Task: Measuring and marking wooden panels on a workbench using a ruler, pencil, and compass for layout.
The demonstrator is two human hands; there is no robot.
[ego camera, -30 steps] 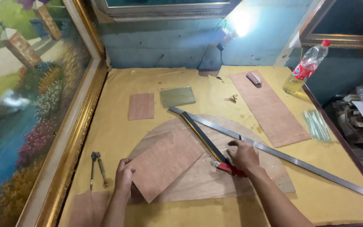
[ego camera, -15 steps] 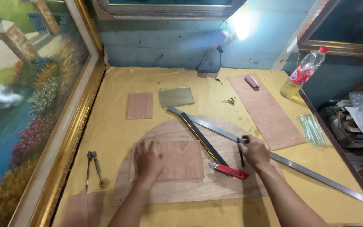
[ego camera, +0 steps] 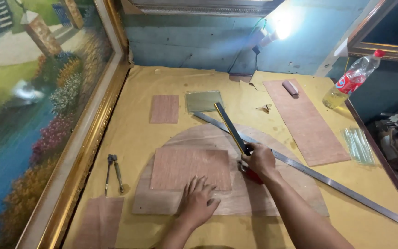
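Plywood sheet [ego camera: 187,167] under flat, open left hand [ego camera: 197,203]; right hand [ego camera: 260,160] gripping try square [ego camera: 232,130], long steel ruler [ego camera: 328,180] just behind.

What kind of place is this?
Probably a picture-framing workshop: a large painting in a gilt frame leans beside the bench, and cut board pieces, a long metal ruler and pliers lie on it.

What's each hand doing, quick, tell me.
Left hand: open, flat on the board.
Right hand: closed on the square.
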